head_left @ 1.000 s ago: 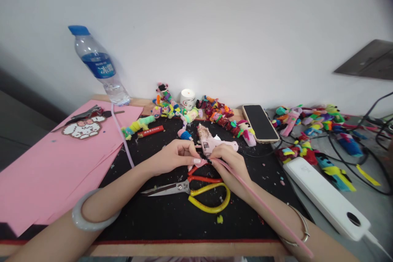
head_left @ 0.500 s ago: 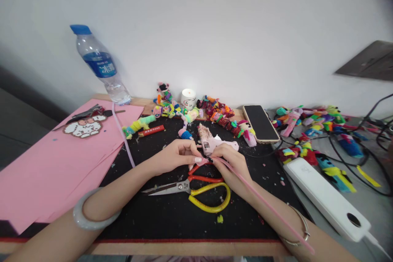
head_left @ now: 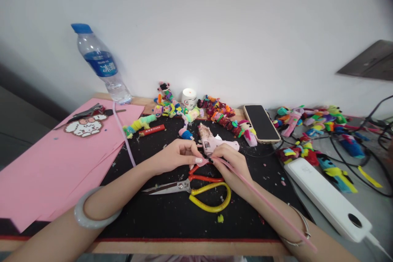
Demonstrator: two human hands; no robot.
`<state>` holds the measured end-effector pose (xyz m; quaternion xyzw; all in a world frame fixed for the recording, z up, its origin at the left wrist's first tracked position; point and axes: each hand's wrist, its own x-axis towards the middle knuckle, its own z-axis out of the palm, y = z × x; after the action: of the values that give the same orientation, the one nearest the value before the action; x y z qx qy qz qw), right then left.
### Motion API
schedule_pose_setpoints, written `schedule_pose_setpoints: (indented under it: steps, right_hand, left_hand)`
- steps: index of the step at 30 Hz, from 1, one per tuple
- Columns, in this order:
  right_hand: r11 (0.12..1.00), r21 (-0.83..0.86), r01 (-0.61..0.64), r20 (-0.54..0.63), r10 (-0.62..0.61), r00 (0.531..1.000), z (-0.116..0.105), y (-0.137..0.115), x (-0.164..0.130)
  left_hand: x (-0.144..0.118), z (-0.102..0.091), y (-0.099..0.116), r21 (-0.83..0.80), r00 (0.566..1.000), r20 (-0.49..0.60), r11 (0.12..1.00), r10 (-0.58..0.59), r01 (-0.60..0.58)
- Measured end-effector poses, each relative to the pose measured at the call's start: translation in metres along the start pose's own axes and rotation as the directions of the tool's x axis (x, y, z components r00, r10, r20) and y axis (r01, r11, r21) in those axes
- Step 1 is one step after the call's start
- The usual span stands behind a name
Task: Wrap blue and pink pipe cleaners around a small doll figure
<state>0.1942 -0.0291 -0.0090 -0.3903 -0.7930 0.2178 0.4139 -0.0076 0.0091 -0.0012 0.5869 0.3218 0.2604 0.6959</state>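
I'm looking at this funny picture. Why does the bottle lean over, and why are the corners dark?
Head view: the wide lens bends things near the edges, so the bottle looks tilted; the top right corner goes dark, also from the lens. The light is soft and even, with no strong shadows. The hands in the middle look sharp; the phone screen shows no glare.
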Motion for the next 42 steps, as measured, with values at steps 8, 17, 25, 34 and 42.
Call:
schedule_pose_setpoints:
  steps: [8,17,25,34,42]
  right_hand:
    - [1.000,0.024,-0.012,0.039,0.011,0.999,-0.0003,-0.0004,-0.0009]
    - [1.000,0.015,-0.001,0.042,0.000,0.999,0.0012,-0.0024,-0.0006]
    - [1.000,0.007,-0.014,0.070,0.013,0.997,0.0015,-0.0029,-0.0002]
    - [0.998,0.066,0.008,0.063,-0.013,0.998,0.0035,-0.0018,0.0002]
    - [0.992,0.117,0.042,0.043,-0.047,0.998,0.0055,-0.0026,-0.0007]
  left_hand:
    - [-0.0005,-0.0021,-0.0010,0.034,0.999,0.046,0.999,0.010,-0.011]
    - [-0.0008,-0.0023,-0.0005,0.040,0.997,0.083,0.999,0.000,-0.004]
    - [-0.0007,-0.0033,-0.0014,0.056,0.995,0.101,0.998,-0.013,0.007]
    - [-0.0002,-0.0048,-0.0054,0.076,0.993,0.119,0.997,-0.011,0.002]
    - [-0.0012,-0.0046,-0.0053,0.086,0.990,0.135,0.996,-0.039,0.027]
